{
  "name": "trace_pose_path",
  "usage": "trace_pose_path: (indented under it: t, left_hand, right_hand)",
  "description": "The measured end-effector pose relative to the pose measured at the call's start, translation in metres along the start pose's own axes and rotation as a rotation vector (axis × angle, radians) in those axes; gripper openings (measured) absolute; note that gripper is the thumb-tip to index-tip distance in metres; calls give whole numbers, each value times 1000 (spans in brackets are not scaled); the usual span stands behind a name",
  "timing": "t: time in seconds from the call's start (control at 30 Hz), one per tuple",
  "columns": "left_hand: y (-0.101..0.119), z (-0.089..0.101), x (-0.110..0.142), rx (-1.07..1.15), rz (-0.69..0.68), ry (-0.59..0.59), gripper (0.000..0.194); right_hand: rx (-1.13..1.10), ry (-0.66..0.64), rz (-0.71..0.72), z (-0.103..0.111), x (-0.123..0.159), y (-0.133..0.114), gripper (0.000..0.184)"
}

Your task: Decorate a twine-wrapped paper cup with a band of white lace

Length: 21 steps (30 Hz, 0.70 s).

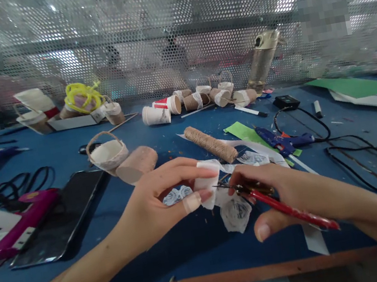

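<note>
White paper (205,185) was pinched between the thumb and fingers of the left hand (149,199), a pale wrap being worn around its thumb. By the fingers of the right hand (291,183) a red-handled tool (276,207) was grasped near its pivot, while the thumb was held apart, below the handle. The dark tip of the tool was pointed at the right edge of the white paper; whether the two were touching could not be told. Both hands were held above the near part of a blue table (186,253), with the white paper raised between them.

Just below the tool's tip, a grey-patterned paper cut-out (235,213) was seen, and a blue-patterned piece (172,196) was partly hidden behind the left thumb. Beyond the hands, a roll of brown twine (211,144) was laid aslant, with a green strip (241,132) and a blue glue gun (279,140) placed to its right. Beyond the left hand, a brown cylinder (137,164) was tipped on its side, just beside a small handled basket (108,154). Farther left, a black phone (67,220) was laid flat near a magenta object (23,221). At the far side, several cups (157,115) were scattered on their sides and a bottle (264,62) was stood before a perforated metal screen (140,33).
</note>
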<state>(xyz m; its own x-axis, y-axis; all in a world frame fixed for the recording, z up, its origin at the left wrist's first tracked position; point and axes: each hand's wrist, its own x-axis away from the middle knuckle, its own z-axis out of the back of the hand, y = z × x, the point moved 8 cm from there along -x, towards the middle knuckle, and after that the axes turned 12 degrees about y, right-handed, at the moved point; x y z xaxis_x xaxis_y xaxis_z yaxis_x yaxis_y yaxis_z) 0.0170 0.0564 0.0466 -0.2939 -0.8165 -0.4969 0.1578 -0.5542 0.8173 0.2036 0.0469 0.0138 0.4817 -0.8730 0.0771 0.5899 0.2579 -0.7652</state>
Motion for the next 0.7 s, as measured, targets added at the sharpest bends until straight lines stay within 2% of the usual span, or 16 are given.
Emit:
trace_pose_path:
  t: [0.3,0.53,0.7]
  left_hand:
    - [8,-15,0,-68,-68,-78,33]
    - [2,-21,-1,-57,7,-126,22]
    - [-4,-25,-1,10,122,-181,17]
  right_hand:
    - [29,-27,-26,-2,4,-2,64]
    - [-1,-53,-14,-3,7,-3,61]
    - [-59,-104,-4,-4,9,-3,57]
